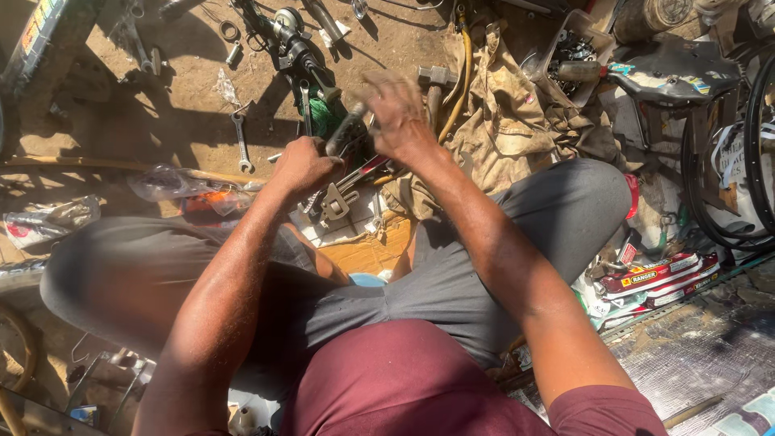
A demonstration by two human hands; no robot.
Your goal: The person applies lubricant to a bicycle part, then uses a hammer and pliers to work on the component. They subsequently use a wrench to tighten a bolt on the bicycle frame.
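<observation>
My left hand [305,165] is closed in a fist round the lower end of a dark, stubby metal part [349,133], which sticks up and to the right out of my grip. My right hand [397,113] is just above and right of it, motion-blurred, fingers partly curled. Can't tell if it's touching the part or holding anything.

The part sits between both hands, over the dirt ground [161,97] in front of my knees. Below my hands: a clutter of silver metal tools and brackets [339,202] on a piece of brown cardboard [371,250].

Nearby:
- silver open-ended spanner [241,141] lying on the dirt, left of my left hand
- steel-headed hammer [436,81] just beyond my right hand
- dirty beige cloth [508,121] crumpled to the right
- clear plastic wrapper [173,184] to the left
</observation>
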